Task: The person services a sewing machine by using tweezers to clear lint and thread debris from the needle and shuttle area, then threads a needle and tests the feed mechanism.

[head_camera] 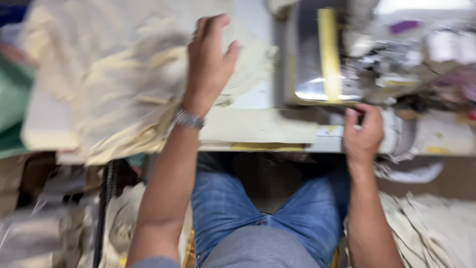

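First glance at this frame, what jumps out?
The left hand, with a metal wristband, lies flat on a big heap of cream fabric covering the left of the table. The right hand sits at the table's front edge, just below the sewing machine with its yellow strip. The picture is motion-blurred.

You have one view only, from the camera on your head, facing steeply down and slightly forward over your own lap. It sits close: your forearms enter from the bottom edge, and the sewing table (258,130) crosses the middle of the frame. The machine (317,54) fills the upper right. Motion blur softens the whole picture. No second view overlaps.
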